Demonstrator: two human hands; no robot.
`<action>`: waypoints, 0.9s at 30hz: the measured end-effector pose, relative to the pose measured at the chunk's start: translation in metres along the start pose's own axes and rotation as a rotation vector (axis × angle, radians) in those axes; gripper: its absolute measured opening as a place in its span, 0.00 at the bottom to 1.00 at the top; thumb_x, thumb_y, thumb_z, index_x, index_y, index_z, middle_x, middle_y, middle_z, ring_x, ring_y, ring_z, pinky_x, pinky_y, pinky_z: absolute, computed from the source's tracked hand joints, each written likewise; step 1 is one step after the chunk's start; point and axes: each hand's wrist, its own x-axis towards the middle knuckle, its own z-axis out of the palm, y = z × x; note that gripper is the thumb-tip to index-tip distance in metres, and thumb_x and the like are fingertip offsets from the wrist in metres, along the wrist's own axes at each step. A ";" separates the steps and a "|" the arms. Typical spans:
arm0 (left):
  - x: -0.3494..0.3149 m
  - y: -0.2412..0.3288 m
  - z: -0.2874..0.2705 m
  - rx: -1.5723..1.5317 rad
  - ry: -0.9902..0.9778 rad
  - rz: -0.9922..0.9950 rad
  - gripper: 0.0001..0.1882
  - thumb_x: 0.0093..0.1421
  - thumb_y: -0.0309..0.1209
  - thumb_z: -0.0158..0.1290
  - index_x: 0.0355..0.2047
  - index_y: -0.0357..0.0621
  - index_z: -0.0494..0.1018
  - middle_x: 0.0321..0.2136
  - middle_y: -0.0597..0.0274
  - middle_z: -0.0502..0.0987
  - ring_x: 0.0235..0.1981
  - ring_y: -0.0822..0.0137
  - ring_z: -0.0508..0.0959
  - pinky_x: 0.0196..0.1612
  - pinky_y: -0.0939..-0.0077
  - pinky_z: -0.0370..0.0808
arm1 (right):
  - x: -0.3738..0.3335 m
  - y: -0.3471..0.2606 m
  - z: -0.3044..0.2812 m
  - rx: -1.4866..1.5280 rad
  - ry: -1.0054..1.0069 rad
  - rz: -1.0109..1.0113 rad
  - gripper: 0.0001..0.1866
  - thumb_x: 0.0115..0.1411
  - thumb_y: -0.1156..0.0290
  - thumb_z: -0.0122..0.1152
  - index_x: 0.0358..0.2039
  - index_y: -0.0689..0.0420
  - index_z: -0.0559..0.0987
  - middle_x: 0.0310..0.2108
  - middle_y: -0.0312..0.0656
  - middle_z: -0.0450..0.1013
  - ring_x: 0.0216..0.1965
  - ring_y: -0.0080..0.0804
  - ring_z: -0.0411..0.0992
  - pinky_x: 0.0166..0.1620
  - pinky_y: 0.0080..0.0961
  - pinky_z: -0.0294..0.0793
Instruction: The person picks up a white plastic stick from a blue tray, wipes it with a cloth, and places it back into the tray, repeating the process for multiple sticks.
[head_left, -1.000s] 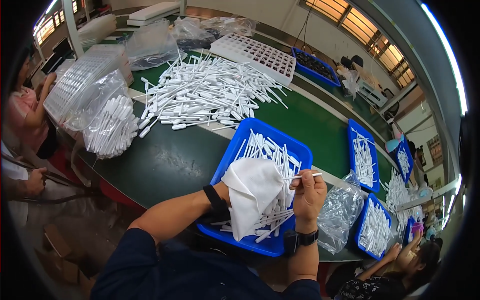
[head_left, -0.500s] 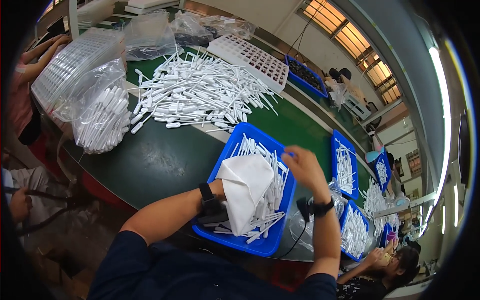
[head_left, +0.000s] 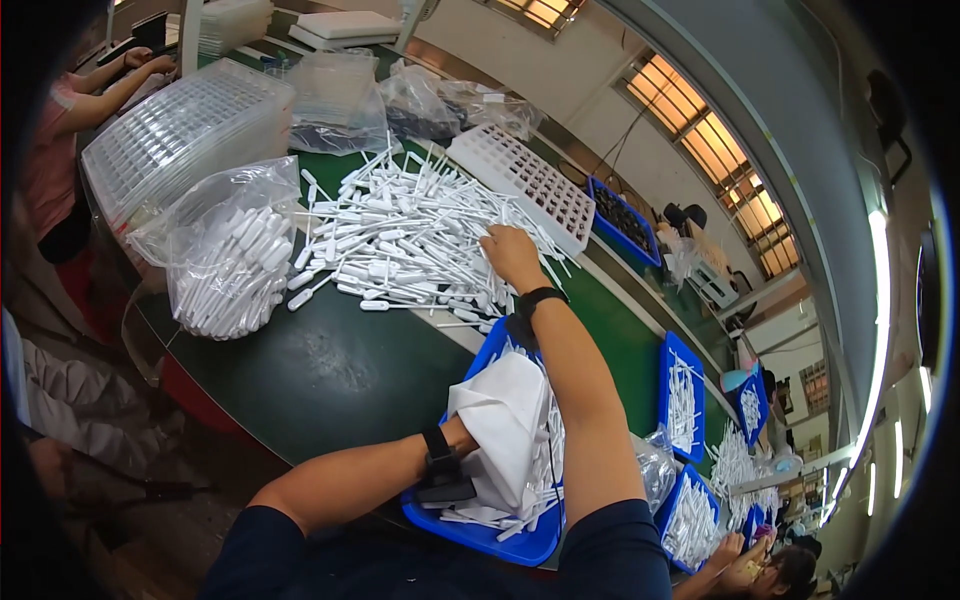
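Note:
A white cloth covers my left hand, leaving only the wrist side in sight; its fingers and anything in them are hidden. That hand is over a blue tray filled with white plastic pipettes. My right hand reaches past the tray onto the right side of a big loose heap of white plastic pipettes. Its fingers are bent down among the pipettes, and their tips are too small and hidden to show a grip. Dark bands circle both wrists.
Left of the heap lies a clear bag of pipettes, beside stacked clear plastic trays. A white rack with holes is behind the heap. More blue trays stand at the right. Other people work at the far left and lower right.
My right hand has moved from above the blue tray, forward and left, onto the pipette heap. My left hand stays under the cloth over the tray. The whole view has shifted.

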 end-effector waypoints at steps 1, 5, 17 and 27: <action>0.003 -0.002 0.001 0.073 0.014 0.025 0.22 0.70 0.38 0.39 0.61 0.45 0.61 0.56 0.59 0.68 0.57 0.62 0.68 0.61 0.65 0.65 | -0.002 0.003 -0.001 0.030 0.047 0.021 0.16 0.56 0.60 0.58 0.34 0.61 0.80 0.31 0.55 0.77 0.37 0.54 0.75 0.42 0.44 0.74; 0.019 -0.013 0.001 0.399 0.116 0.151 0.22 0.70 0.38 0.40 0.62 0.45 0.60 0.57 0.58 0.67 0.59 0.61 0.66 0.62 0.65 0.63 | -0.049 0.022 -0.021 0.142 0.171 0.130 0.17 0.55 0.59 0.59 0.34 0.63 0.80 0.30 0.54 0.77 0.35 0.52 0.76 0.40 0.41 0.74; -0.006 0.030 0.006 0.266 -0.012 0.064 0.24 0.71 0.44 0.37 0.61 0.44 0.60 0.52 0.60 0.70 0.53 0.64 0.72 0.58 0.67 0.69 | -0.273 -0.103 -0.102 0.980 0.095 0.359 0.08 0.63 0.74 0.57 0.38 0.66 0.75 0.28 0.38 0.79 0.30 0.17 0.73 0.33 0.17 0.71; -0.006 0.036 -0.001 0.201 -0.099 0.148 0.25 0.71 0.41 0.38 0.63 0.41 0.57 0.57 0.53 0.68 0.55 0.59 0.70 0.58 0.64 0.70 | -0.312 -0.109 -0.103 0.921 -0.015 0.433 0.09 0.64 0.76 0.54 0.43 0.66 0.73 0.32 0.40 0.79 0.34 0.19 0.75 0.39 0.17 0.73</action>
